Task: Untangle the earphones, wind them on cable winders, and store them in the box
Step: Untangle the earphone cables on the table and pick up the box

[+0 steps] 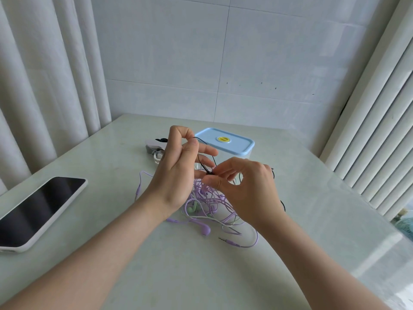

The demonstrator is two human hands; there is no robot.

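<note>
- Earphones [207,204] lie knotted just in front of the box [224,142] (lid on).
- Your left hand [178,166] and right hand [241,186] each pinch the black cable [202,164], lifted before the box.
- Thin, limp, probably snag-prone: hold near the knot and tease gently.

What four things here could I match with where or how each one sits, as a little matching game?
1 phone
2 box
3 black cable
4 purple earphones

A tangled on the table
B blue lid on
C at the left, screen dark
D pinched by left hand and right hand

Pairs: 1-C, 2-B, 3-D, 4-A
</note>
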